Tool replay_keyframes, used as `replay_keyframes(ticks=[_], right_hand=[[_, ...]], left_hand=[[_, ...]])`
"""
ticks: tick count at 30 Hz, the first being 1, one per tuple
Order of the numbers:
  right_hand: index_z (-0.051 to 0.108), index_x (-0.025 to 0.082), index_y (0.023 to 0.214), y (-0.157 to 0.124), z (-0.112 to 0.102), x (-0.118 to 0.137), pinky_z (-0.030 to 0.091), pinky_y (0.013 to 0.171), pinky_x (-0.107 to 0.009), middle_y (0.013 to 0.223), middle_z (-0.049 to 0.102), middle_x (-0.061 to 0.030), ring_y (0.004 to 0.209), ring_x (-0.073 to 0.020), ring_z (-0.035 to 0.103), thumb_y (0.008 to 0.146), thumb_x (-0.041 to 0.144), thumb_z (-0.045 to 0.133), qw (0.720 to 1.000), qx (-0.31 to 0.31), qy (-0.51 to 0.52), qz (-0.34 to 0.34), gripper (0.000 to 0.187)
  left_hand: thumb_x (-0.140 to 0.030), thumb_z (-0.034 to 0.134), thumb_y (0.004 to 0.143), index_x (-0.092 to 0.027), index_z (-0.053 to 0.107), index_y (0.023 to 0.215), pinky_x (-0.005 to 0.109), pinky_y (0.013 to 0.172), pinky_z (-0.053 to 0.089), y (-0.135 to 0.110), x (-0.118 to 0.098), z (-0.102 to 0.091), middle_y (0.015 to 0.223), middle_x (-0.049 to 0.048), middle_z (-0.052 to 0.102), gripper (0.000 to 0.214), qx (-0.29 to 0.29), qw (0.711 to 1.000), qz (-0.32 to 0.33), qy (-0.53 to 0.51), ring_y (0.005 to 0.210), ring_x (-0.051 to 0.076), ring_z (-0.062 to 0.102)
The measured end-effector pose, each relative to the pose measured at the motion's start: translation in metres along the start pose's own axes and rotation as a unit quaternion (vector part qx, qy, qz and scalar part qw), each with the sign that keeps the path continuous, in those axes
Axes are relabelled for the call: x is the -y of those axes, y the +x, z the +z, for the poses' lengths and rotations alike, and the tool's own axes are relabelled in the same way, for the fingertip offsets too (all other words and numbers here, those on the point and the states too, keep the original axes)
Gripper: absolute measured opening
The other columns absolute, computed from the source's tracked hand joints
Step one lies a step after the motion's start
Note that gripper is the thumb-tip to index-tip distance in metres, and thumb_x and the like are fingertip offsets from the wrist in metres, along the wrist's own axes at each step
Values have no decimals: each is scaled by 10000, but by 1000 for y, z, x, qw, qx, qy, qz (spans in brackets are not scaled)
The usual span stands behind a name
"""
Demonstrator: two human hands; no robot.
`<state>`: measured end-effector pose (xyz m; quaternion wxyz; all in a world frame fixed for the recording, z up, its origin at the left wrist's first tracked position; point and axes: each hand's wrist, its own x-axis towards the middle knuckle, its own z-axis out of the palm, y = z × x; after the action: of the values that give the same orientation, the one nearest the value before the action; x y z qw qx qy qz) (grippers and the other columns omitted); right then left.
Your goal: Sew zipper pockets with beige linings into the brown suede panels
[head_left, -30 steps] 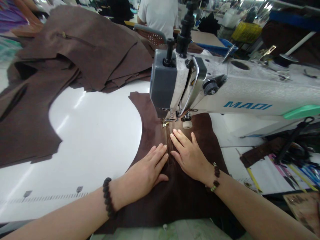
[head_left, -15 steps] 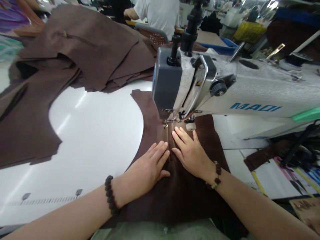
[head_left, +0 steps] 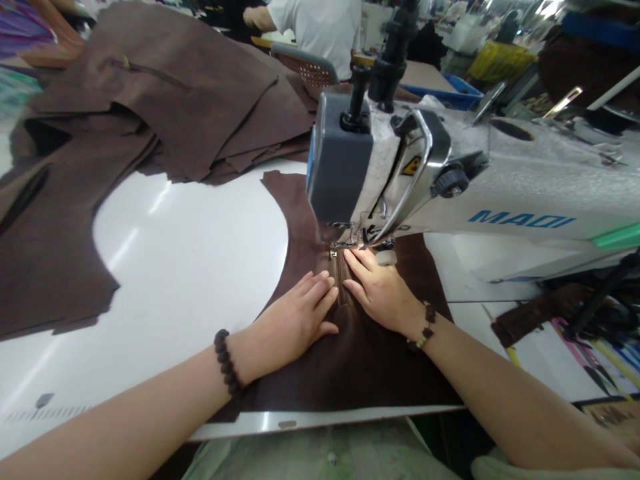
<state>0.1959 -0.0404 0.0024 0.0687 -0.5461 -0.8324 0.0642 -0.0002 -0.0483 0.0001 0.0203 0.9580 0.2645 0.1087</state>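
A dark brown fabric panel (head_left: 390,373) lies flat under the head of a sewing machine (head_left: 340,160). Set in the panel is a zipper (head_left: 343,283), running toward me from below the needle area, its metal pull (head_left: 333,254) near the presser foot. My left hand (head_left: 295,313) rests flat on the fabric left of the zipper, fingers stretched out and holding nothing. On the zipper's right side my right hand (head_left: 383,290) presses the panel, fingers spread, its fingertips close to the presser foot. The foot and needle are partly hidden by the machine head.
A heap of brown fabric pieces (head_left: 165,100) covers the table's back left. The white tabletop (head_left: 190,253) shows between heap and panel. Scissors (head_left: 593,360) and a dark strip of fabric (head_left: 530,313) lie at the right. Beyond the machine sits a person in a white shirt (head_left: 320,33).
The panel has slid away from me under the machine, baring the table's front edge. Both hands have moved forward with it, the right fingertips now nearer the presser foot.
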Motion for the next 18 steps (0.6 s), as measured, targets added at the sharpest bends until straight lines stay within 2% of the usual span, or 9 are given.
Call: replay_keyframes(ticks=[5, 8, 12, 18], right_hand=[[375, 104, 1337, -11, -1, 8, 235, 1061, -548, 1408, 360, -113, 1291, -239, 335, 916, 288, 343, 1000, -2, -9, 5, 460], [355, 111, 1343, -21, 2, 14, 192, 1060, -592, 1434, 314, -97, 1306, -231, 313, 915, 263, 327, 1000, 11, -16, 4, 455], [345, 121, 1350, -27, 4, 14, 176, 1069, -588, 1444, 293, -91, 1320, -223, 291, 913, 257, 323, 1000, 17, -15, -5, 458], [349, 121, 1348, -24, 5, 11, 198, 1060, -592, 1440, 300, -99, 1317, -225, 298, 910, 254, 335, 1000, 12, -15, -10, 458]], left_hand=[[-412, 578, 823, -28, 481, 1210, 506, 999, 390, -12, -13, 2, 1203, 217, 516, 554, -20, 999, -7, -27, 1180, 327, 460], [-398, 589, 819, -49, 500, 1204, 528, 995, 384, -18, -18, 2, 1233, 225, 496, 527, -12, 999, 4, -43, 1201, 349, 436], [-402, 601, 810, -41, 521, 1179, 542, 1006, 365, -19, -17, 3, 1248, 227, 493, 523, 6, 999, 12, -53, 1220, 357, 416], [-402, 607, 808, -29, 512, 1185, 530, 1001, 378, -17, -14, 4, 1246, 221, 506, 539, -4, 999, 12, -53, 1217, 347, 424]])
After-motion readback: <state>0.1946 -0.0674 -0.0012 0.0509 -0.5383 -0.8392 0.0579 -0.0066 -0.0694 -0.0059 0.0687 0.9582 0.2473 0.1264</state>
